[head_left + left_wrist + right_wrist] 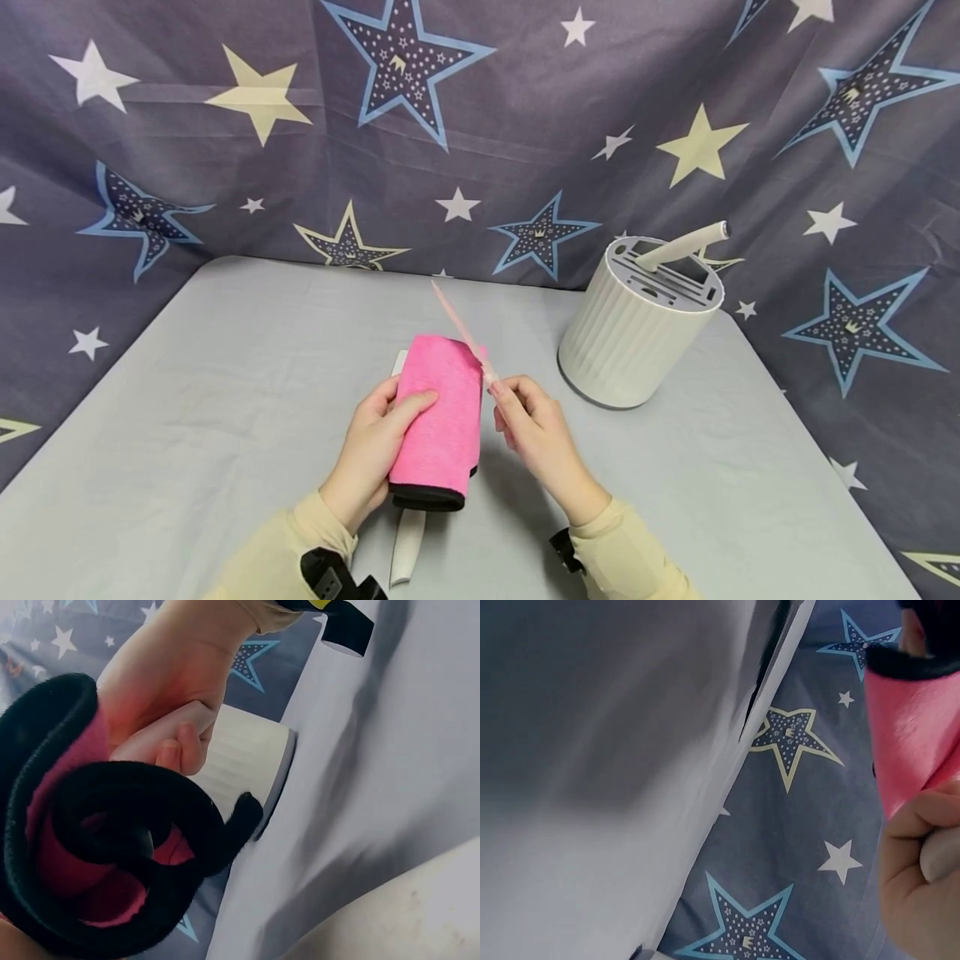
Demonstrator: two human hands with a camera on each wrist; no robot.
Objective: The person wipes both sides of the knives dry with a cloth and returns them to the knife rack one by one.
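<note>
Nick risk: knife (pixel 456 320) right by cloth (pixel 442 425).
Left hand (pixel 381 442) grips the rolled cloth above the tabletop (pixel 225 400), thumb on front; right hand (pixel 536 429) is closed round the knife's handle, tip up. Blade crosses cloth's top right corner, contact unclear. Wrist twist or cloth slip could cut cloth or left fingers. White handle (pixel 407 546) below could get knocked.

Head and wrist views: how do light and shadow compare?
Head: fairly even light, soft shadow on the table beside the pink cloth; left wrist: black edging reads dark, little detail; right wrist: broad shadow dims the table at upper left.
</note>
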